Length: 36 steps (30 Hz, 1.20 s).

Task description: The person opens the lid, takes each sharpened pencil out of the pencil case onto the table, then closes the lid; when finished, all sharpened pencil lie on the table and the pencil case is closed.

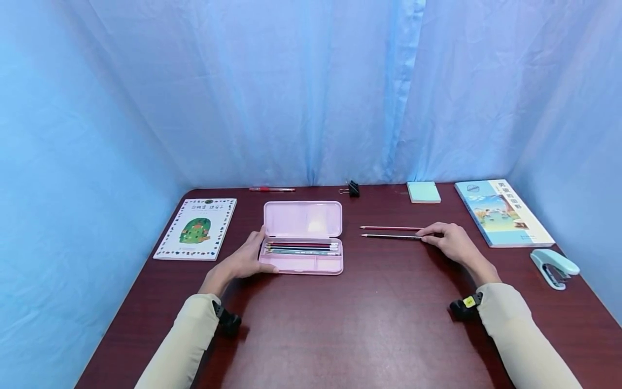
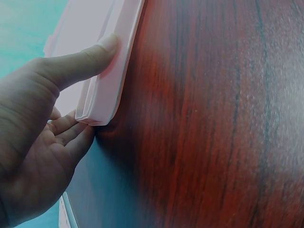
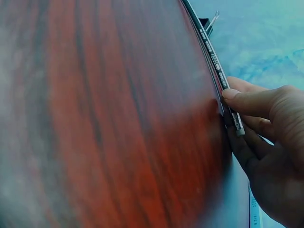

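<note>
An open pink pencil case lies on the table, its lid folded back and several pencils in its rear compartment. My left hand holds the case by its left end; in the left wrist view the thumb lies on the case's front edge and the fingers touch its end. To the right, my right hand pinches a black pencil between thumb and fingers near its eraser end. A red pencil lies just behind the black one, its right end hidden by the hand.
Along the back are a red pen, a black binder clip and a pale sticky-note pad. A picture book lies left; a thicker book and a mint stapler lie right. Blue curtains enclose the table.
</note>
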Available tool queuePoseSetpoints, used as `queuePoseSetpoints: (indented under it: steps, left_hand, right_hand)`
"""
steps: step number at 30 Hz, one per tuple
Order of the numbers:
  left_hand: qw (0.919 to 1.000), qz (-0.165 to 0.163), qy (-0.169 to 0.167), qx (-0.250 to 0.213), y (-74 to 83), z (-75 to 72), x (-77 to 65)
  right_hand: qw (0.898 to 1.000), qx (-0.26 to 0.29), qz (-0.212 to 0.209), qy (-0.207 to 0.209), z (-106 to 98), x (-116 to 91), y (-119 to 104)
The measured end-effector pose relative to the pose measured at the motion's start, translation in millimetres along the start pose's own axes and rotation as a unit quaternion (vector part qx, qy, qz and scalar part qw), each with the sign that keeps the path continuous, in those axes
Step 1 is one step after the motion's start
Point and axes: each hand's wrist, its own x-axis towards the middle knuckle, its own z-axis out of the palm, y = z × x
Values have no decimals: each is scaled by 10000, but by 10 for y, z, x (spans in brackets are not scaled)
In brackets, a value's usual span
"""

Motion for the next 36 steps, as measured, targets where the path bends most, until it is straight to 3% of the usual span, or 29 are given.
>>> queuePoseSetpoints:
  steps: [10, 16, 23, 32, 36]
  left_hand:
    - [10000, -16, -15, 37, 6, 1, 0]
    - [10000, 22, -23, 12, 9, 1, 4]
    - [10000, 24, 7, -93, 3, -15, -7]
    - [10000, -52, -47, -61, 30, -34, -19]
    - [9999, -75, -71, -37, 32, -25, -14]
  right_hand:
    - [9997, -115, -163, 139, -1, -12, 35]
    - [9982, -309, -383, 333, 23, -3, -53]
    - [9943, -59, -972, 434, 158, 137, -554]
    - [9849, 837, -1474, -361, 727, 315, -1295]
    - [9774, 945, -1782, -633, 979, 337, -1560]
